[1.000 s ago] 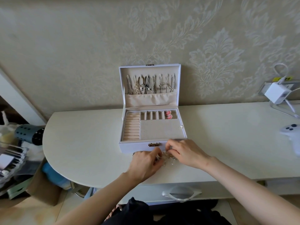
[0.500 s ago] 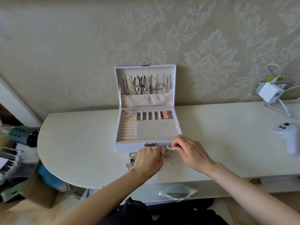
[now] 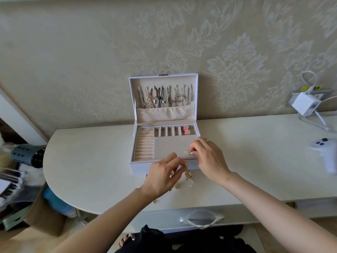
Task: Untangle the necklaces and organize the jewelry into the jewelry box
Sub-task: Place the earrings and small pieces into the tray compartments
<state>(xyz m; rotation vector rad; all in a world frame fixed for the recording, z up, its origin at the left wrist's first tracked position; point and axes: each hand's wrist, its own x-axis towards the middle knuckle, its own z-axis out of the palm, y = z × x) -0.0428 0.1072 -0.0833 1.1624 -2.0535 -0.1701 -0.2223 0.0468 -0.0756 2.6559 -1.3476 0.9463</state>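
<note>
Our right hand point(image 3: 209, 157) pinches a gold trinket point(image 3: 187, 152) over the jewelry box point(image 3: 140, 168). We see the left hand point(image 3: 164, 174) curled on the jewelry pile point(image 3: 188, 175) just in front; can't tell if it grips anything.

My left hand point(image 3: 162, 178) and my right hand point(image 3: 209, 159) are both bare, and my forearms point(image 3: 273, 203) run bare from the wrists back to the near edge of the view. On one finger of my right hand I wear a small ring point(image 3: 207, 140) with a pale, pinkish glint on top; it is too small to make out the setting. Near me, low in the middle, black cloth point(image 3: 151, 240) covers my lap, soft and creased. Just left of it my toes point(image 3: 125, 241) show, with pale nails; whether a strap crosses them I cannot tell.
</note>
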